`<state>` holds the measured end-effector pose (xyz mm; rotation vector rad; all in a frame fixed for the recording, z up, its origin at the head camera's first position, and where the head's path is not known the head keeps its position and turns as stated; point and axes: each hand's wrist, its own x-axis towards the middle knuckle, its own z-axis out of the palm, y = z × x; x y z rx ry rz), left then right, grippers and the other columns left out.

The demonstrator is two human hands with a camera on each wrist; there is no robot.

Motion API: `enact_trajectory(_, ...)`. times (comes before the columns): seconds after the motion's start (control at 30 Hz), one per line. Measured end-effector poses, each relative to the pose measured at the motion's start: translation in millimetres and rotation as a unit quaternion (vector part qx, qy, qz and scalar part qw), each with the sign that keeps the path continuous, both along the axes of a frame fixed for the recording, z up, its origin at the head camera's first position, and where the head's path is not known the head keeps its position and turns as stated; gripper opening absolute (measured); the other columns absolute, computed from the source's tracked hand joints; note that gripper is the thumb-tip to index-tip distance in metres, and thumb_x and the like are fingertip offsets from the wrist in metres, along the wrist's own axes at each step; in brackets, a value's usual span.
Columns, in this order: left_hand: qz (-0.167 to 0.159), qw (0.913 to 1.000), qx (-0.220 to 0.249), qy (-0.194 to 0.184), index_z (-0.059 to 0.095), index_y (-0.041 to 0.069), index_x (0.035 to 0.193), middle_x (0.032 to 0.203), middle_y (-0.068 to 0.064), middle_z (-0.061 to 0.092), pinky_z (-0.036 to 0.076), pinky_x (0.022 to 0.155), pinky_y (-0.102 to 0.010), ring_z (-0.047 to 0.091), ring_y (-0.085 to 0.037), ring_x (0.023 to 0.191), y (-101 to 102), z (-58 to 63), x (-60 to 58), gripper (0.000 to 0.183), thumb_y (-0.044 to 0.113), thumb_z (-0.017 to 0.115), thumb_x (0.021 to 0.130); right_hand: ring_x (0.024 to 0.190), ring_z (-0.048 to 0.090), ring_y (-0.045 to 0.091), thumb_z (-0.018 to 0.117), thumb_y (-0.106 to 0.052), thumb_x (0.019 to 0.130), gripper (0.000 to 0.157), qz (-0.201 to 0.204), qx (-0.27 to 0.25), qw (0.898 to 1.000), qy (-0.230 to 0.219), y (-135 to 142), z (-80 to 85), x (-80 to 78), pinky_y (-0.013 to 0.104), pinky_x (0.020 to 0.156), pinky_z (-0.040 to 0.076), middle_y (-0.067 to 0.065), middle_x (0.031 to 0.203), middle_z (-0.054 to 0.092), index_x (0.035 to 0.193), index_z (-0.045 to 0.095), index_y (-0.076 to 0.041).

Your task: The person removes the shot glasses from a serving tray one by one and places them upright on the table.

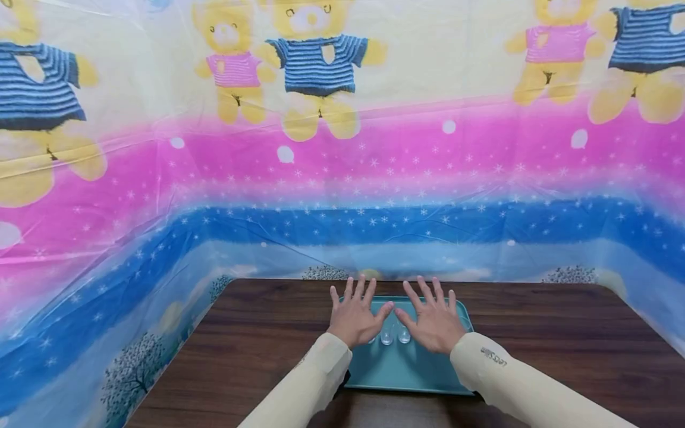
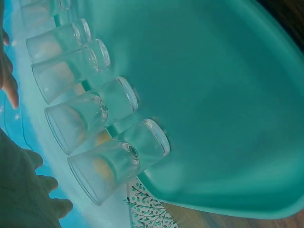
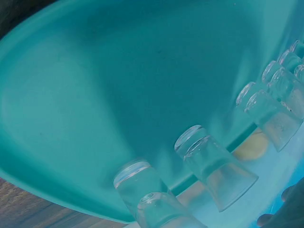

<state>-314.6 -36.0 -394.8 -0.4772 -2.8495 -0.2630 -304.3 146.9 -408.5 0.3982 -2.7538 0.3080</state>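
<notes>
Both bare hands are held above a teal tray [image 1: 407, 371] with fingers straight and spread, holding nothing. The left hand [image 1: 354, 318] is over the tray's left side, the right hand [image 1: 437, 324] over its right side. Their thumbs point at each other; whether the tips touch I cannot tell. A row of several small clear drinking glasses [image 1: 387, 336] stands upright on the tray, partly hidden by the hands in the head view. The left wrist view shows the nearest glass [image 2: 102, 171] at the row's end. Another glass [image 3: 216, 171] shows in the right wrist view.
The tray rests on a dark brown wooden table [image 1: 257, 333]. Behind and beside the table hangs a printed cloth [image 1: 332, 226] with bears, snowflakes and trees. Long pale sleeves [image 1: 316, 380] cover the forearms.
</notes>
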Motion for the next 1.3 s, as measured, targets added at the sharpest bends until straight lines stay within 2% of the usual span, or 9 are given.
enact_trajectory(0.23, 0.004, 0.9999, -0.001, -0.016, 0.011, 0.021, 0.139, 0.142, -0.004, 0.008, -0.001, 0.094, -0.056, 0.002, -0.029, 0.127, -3, 1.2, -2.4, 0.073, 0.065, 0.012, 0.081, 0.126, 0.006, 0.036, 0.029, -0.059, 0.084, 0.066, 0.004, -0.008, 1.000, 0.003, 8, -2.6, -2.6, 0.059, 0.092, 0.004, 0.012, 0.140, 0.016, 0.137, 0.022, -0.021)
enact_trajectory(0.37, 0.027, 0.9992, 0.011, -0.028, 0.017, 0.015, 0.138, 0.138, -0.010, 0.021, 0.009, 0.094, -0.055, 0.014, -0.033, 0.125, -17, 5.0, -4.9, 0.072, 0.062, 0.019, 0.084, 0.124, 0.013, 0.035, 0.041, -0.054, 0.083, 0.067, 0.025, -0.038, 0.999, 0.011, 26, -0.4, -6.5, 0.058, 0.091, 0.009, 0.014, 0.137, 0.019, 0.137, 0.023, -0.018)
enact_trajectory(0.53, 0.046, 0.9982, 0.023, -0.030, 0.040, 0.003, 0.124, 0.113, -0.014, 0.048, 0.029, 0.083, -0.050, 0.042, -0.031, 0.105, -46, 5.6, -1.0, 0.052, 0.040, 0.042, 0.087, 0.111, 0.031, 0.029, 0.051, -0.056, 0.076, 0.067, 0.048, -0.084, 0.995, -0.019, 66, 2.4, -3.3, 0.055, 0.085, 0.022, 0.010, 0.121, 0.036, 0.127, 0.037, -0.014)
enact_trajectory(0.63, 0.038, 0.9961, 0.034, -0.072, 0.045, -0.001, 0.118, 0.092, -0.013, 0.055, 0.039, 0.072, -0.044, 0.053, -0.026, 0.082, -59, 1.4, 2.7, 0.042, 0.028, 0.048, 0.087, 0.097, 0.038, 0.020, 0.056, -0.051, 0.075, 0.055, 0.055, -0.072, 0.995, -0.049, 88, -0.3, 1.0, 0.045, 0.077, 0.033, 0.003, 0.107, 0.042, 0.115, 0.047, -0.014)
enact_trajectory(0.7, 0.034, 0.9923, 0.047, -0.109, 0.044, -0.003, 0.119, 0.084, -0.012, 0.055, 0.041, 0.064, -0.040, 0.054, -0.023, 0.071, -65, -3.2, 4.7, 0.042, 0.023, 0.049, 0.087, 0.086, 0.038, 0.016, 0.061, -0.042, 0.075, 0.044, 0.069, -0.062, 0.994, -0.066, 100, -2.2, 3.6, 0.038, 0.070, 0.035, -0.001, 0.097, 0.044, 0.109, 0.051, -0.015)
enact_trajectory(0.8, 0.036, 0.9834, 0.074, -0.162, 0.042, -0.005, 0.120, 0.084, -0.013, 0.055, 0.041, 0.057, -0.034, 0.053, -0.020, 0.067, -72, -11.6, 6.2, 0.043, 0.021, 0.050, 0.087, 0.075, 0.035, 0.013, 0.064, -0.032, 0.076, 0.034, 0.087, -0.055, 0.992, -0.079, 110, -4.6, 6.2, 0.030, 0.062, 0.033, -0.004, 0.087, 0.043, 0.104, 0.055, -0.015)
enact_trajectory(0.87, 0.034, 0.9781, 0.099, -0.180, 0.045, -0.004, 0.115, 0.084, -0.012, 0.054, 0.040, 0.056, -0.034, 0.052, -0.019, 0.067, -75, -16.7, 5.5, 0.036, 0.018, 0.051, 0.087, 0.073, 0.036, 0.013, 0.065, -0.028, 0.075, 0.032, 0.096, -0.063, 0.991, -0.076, 113, -5.6, 6.9, 0.028, 0.060, 0.033, -0.004, 0.083, 0.043, 0.103, 0.056, -0.014)
enact_trajectory(1.03, 0.037, 0.9676, 0.139, -0.208, 0.052, 0.001, 0.096, 0.077, -0.008, 0.050, 0.041, 0.056, -0.034, 0.049, -0.017, 0.065, -80, -25.2, 1.4, 0.016, 0.013, 0.052, 0.085, 0.070, 0.038, 0.012, 0.067, -0.026, 0.074, 0.031, 0.106, -0.071, 0.990, -0.053, 115, -8.5, 5.0, 0.025, 0.057, 0.035, -0.005, 0.079, 0.044, 0.101, 0.058, -0.013)
enact_trajectory(1.3, 0.039, 0.9670, 0.141, -0.209, 0.052, 0.003, 0.089, 0.077, -0.007, 0.049, 0.041, 0.058, -0.034, 0.048, -0.018, 0.067, -80, -30.1, -0.4, 0.010, 0.012, 0.053, 0.085, 0.078, 0.038, 0.009, 0.065, -0.023, 0.076, 0.029, 0.095, -0.074, 0.993, 0.020, 124, -8.5, -1.5, 0.029, 0.062, 0.039, -0.004, 0.088, 0.048, 0.101, 0.058, -0.011)
